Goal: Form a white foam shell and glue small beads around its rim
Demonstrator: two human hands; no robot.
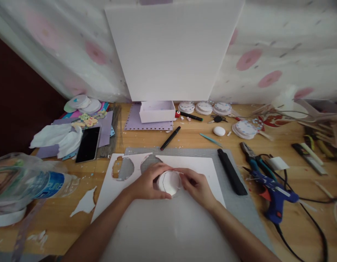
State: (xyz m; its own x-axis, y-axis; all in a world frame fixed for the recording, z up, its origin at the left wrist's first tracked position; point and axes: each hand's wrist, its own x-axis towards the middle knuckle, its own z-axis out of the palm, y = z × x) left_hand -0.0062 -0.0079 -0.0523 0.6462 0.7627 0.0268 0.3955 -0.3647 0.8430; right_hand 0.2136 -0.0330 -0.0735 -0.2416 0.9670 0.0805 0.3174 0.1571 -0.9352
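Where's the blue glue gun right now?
At the right of the head view, the blue glue gun lies beside the gray mat, just below the pliers.

Ahead of the bare hands, left (150, 182) and right (197, 185), a gap on the pale wooden counter (190, 136) opens between the slim black marker (170, 138) and the thin turquoise tool (210, 139). Farther back, the large upright white board (173, 54) walls off the middle, with the white open-topped box (157, 116) before it. Rightward, the long black pouch (232, 173) lies across the way; past it, the blue glue gun (279, 202) and its looping black cord (312, 218) obstruct. Leftward, only the flat jagged white scrap (85, 202) lies between the white sheet with round cut-outs (109, 196) and the clear blue-labelled plastic bottle (52, 183).
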